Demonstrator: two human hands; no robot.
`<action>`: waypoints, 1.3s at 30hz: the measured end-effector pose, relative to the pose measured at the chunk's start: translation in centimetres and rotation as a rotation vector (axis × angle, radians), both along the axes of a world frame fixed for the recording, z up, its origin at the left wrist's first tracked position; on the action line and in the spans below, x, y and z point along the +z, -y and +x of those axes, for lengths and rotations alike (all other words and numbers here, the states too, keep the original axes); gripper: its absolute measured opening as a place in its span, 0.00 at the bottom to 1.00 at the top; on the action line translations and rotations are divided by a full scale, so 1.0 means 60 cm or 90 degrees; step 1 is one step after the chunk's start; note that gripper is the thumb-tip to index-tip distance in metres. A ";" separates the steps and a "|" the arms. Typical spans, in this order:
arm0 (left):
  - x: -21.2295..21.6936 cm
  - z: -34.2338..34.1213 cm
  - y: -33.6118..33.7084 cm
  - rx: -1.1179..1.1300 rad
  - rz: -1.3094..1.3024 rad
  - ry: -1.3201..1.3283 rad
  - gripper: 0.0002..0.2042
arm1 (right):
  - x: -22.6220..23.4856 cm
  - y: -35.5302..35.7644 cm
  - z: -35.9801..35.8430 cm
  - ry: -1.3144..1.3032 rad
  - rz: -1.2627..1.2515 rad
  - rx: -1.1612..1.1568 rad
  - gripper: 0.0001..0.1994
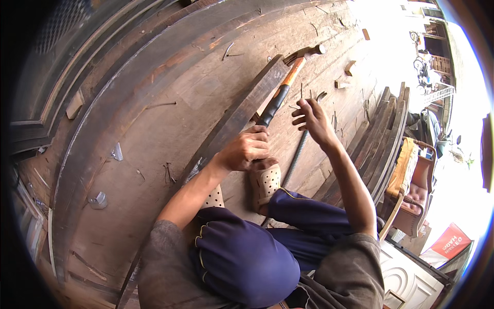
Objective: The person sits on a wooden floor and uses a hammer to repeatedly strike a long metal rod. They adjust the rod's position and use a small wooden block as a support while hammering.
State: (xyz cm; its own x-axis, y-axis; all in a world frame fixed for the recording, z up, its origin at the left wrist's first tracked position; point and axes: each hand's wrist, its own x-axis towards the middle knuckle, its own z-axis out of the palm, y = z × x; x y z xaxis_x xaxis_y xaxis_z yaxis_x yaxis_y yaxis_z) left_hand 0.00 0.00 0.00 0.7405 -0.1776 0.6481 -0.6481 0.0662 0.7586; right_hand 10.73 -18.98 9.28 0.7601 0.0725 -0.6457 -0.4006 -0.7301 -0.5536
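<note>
My left hand [245, 149] is wrapped round the black grip of a claw hammer [291, 77]. The hammer slants up and to the right, its orange shaft and steel head lying over the end of a long dark timber beam [234, 110]. Off to the right, my right hand [315, 122] is raised with its fingers apart and bent, and nothing shows in them. Beneath that hand a ribbed steel pry bar [297, 154] with a hooked, forked tip leans past my foot. My foot wears a beige clog [266, 181] beside the beam.
Bent nails [226, 50] and small wood offcuts [341, 84] are scattered about the floor. Stacked timbers [380, 139] lie at the right, near a tufted armchair [416, 198]. A long curved-looking dark beam [110, 98] runs along the left. A white panelled door [409, 273] is at lower right.
</note>
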 end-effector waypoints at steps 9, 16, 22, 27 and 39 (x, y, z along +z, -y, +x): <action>0.101 0.010 0.047 0.050 -0.053 -0.094 0.23 | -0.026 -0.119 -0.025 0.119 0.183 -0.400 0.13; 0.152 0.026 0.106 0.090 0.010 -0.068 0.20 | 0.011 -0.069 -0.003 -0.030 0.270 -0.410 0.17; 0.099 0.008 0.069 0.050 -0.122 -0.072 0.15 | 0.004 -0.125 -0.033 0.098 0.150 -0.395 0.13; 0.057 -0.020 0.037 0.019 -0.115 -0.114 0.18 | -0.067 -0.126 -0.057 0.222 -0.036 -0.226 0.19; 0.074 -0.052 0.006 0.161 -0.103 -0.214 0.22 | -0.097 -0.132 -0.028 0.100 0.294 -0.404 0.18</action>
